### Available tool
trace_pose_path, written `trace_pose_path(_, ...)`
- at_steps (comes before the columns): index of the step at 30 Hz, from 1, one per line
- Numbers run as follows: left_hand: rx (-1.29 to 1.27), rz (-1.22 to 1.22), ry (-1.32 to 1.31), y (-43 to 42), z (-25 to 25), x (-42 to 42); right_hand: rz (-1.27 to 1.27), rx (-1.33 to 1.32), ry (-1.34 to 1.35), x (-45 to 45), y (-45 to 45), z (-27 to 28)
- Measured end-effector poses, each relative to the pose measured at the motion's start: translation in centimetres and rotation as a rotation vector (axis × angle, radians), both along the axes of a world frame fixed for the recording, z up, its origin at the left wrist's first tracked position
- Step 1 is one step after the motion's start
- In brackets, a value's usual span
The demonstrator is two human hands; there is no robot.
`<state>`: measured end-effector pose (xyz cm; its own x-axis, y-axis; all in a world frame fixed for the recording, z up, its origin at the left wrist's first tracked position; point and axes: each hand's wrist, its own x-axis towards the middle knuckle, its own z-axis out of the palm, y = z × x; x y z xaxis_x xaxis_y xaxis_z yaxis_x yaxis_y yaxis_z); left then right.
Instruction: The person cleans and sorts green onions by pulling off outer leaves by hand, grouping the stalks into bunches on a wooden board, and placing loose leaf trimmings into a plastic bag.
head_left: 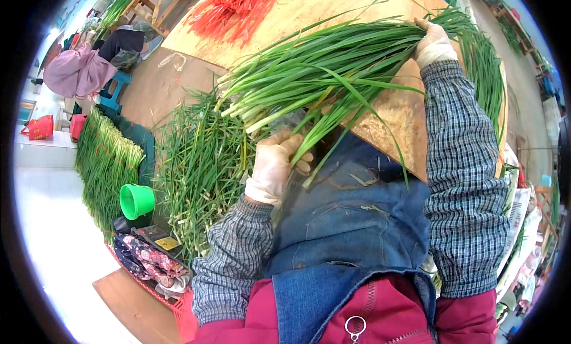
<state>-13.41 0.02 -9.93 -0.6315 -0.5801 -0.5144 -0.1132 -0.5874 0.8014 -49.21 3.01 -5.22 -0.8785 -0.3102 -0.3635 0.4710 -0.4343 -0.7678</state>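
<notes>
A large bunch of garlic chives [333,67] lies slantwise over the wooden board [410,121], its pale stem ends toward the left. My right hand [435,42], in a thin whitish glove, is wrapped round the leafy part of the bunch. Below the stem ends, my left hand [275,162], gloved too, has its fingers curled round a few loose chive stalks [312,136]. Part of its grip is hidden by the leaves. More chives [483,76] hang along the board's right side.
A heap of loose chives [199,165] lies at my left. Beyond it are tied chive bundles [110,159] and a green bucket [137,201]. Red strips [235,11] lie at the board's far end. Another person [83,70] sits at upper left near a blue stool [116,91].
</notes>
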Motion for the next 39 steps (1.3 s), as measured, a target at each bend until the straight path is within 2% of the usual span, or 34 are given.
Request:
trace_pose_path(3, -0.062, 0.059, -0.078, 0.0, 0.3, 0.3, 0.044, 0.051, 0.105, -1.4, 0.7, -1.0)
trace_pose_path(4, -0.268, -0.009, -0.144, -0.4, -0.1, 1.4, 0.160, 0.133, 0.155, -2.3, 1.0, -1.3)
trace_pose_path(5, -0.469, -0.012, -0.296, -1.0, -0.9, 2.5, 0.105, 0.085, 0.119, -3.1, 1.0, -1.9)
trace_pose_path(6, -0.347, 0.123, -0.297, -0.8, -0.2, 3.8, 0.048, 0.035, 0.082, -1.7, 0.9, -1.0)
trace_pose_path(7, -0.384, 0.134, -0.367, -1.5, -1.2, 6.1, -0.006, -0.014, 0.045, -1.0, 0.7, -0.6)
trace_pose_path(8, -0.649, 0.090, -0.591, -2.5, -2.0, 8.8, 0.001, 0.014, 0.061, -1.5, 0.8, -0.8)
trace_pose_path(9, -0.680, 0.113, -0.690, -2.9, -2.1, 11.3, 0.054, 0.132, 0.194, -2.1, 1.2, -1.2)
trace_pose_path(10, -0.846, 0.070, -0.846, -3.3, -2.4, 14.1, 0.108, 0.249, 0.327, -2.9, 1.6, -1.9)
trace_pose_path(11, -1.210, -0.294, -1.336, -4.8, -5.1, 18.2, 0.163, 0.365, 0.461, -3.9, 1.9, -2.6)
trace_pose_path(12, -1.403, -0.444, -1.459, -4.3, -4.8, 19.5, 0.188, 0.392, 0.503, -5.2, 1.8, -3.6)
trace_pose_path(13, -1.595, -0.602, -1.576, -3.8, -3.9, 19.6, 0.124, 0.269, 0.351, -3.1, 1.5, -2.2)
trace_pose_path(15, -1.748, -0.408, -1.100, -2.4, -2.0, 15.6, 0.001, 0.033, 0.051, 0.9, 1.0, 0.7)
trace_pose_path(17, -1.210, -0.275, -0.525, -1.0, -0.3, 10.2, 0.088, 0.003, 0.063, -2.9, 1.4, -1.6)
trace_pose_path(19, -1.494, -0.438, -0.257, -1.0, -0.4, 5.8, 0.005, -0.032, 0.055, -0.4, 1.3, 0.0)
trace_pose_path(20, -1.265, -0.418, -0.126, -0.9, -0.7, 3.6, -0.025, -0.047, 0.024, 0.6, 1.3, 0.8)
trace_pose_path(22, -0.703, -0.353, -0.015, -0.6, -0.9, 0.6, -0.018, 0.008, 0.070, -0.5, 1.6, 0.2)
trace_pose_path(24, -0.045, -0.252, -0.044, -0.2, -0.7, -1.1, 0.024, 0.043, 0.134, -1.6, 1.9, -0.2)
trace_pose_path(27, 0.080, -0.068, 0.052, -0.2, -1.5, 0.3, -0.008, -0.043, 0.042, -1.2, 1.8, 0.1)
trace_pose_path(28, 0.053, -0.052, 0.032, -0.2, -1.4, 0.8, 0.010, -0.018, 0.065, 0.3, 2.0, 0.9)
trace_pose_path(31, -0.294, -0.070, -0.291, 0.1, 0.9, 2.7, 0.015, 0.006, 0.130, 0.3, 1.6, 0.3)
trace_pose_path(32, -0.375, -0.035, -0.383, 0.0, 0.8, 3.9, 0.050, -0.035, 0.063, -0.3, 1.4, 0.0)
trace_pose_path(35, -0.679, -0.005, -0.606, -1.8, -1.3, 10.5, 0.059, -0.032, 0.109, -0.3, 1.0, 0.2)
trace_pose_path(37, -1.098, -0.479, -1.298, -3.7, -4.7, 16.9, 0.037, -0.024, 0.087, -0.2, 0.8, 0.5)
trace_pose_path(38, -1.124, -0.570, -1.432, -3.7, -5.2, 18.7, 0.108, 0.294, 0.501, -4.5, 0.9, -2.9)
trace_pose_path(39, -1.146, -0.662, -1.567, -3.7, -5.5, 19.6, 0.151, 0.408, 0.630, -6.3, 1.0, -4.4)
